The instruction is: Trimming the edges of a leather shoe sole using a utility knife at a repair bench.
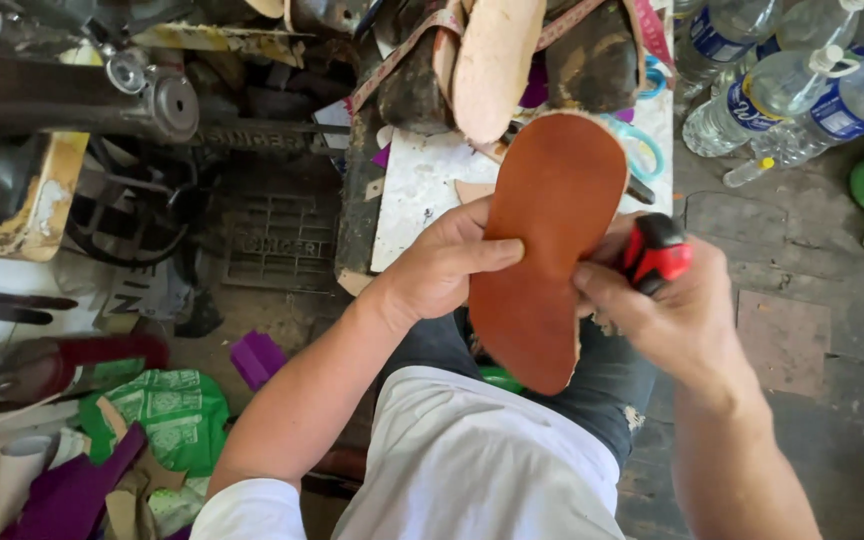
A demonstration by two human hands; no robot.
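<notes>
Sewing machine (pixel 72 100) seen at upper left; floor left cluttered with green bag (pixel 167 410) and purple scraps (pixel 257 355). White board (pixel 422 185) lies ahead, plastic bottles (pixel 792 95) crowded at upper right; bare floor open at right. Brown leather sole (pixel 542 250) held over lap, long axis near vertical, rounded toe pointed away, slightly right. Left hand (pixel 442 265) closed on sole's left edge, thumb laid across face. Right hand (pixel 672 305) clenched around red-black utility knife (pixel 655 252) at sole's right edge.

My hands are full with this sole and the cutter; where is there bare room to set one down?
White board is bare left of the orange sole; stone floor is bare below the bottles. Board's far end is crowded.
</notes>
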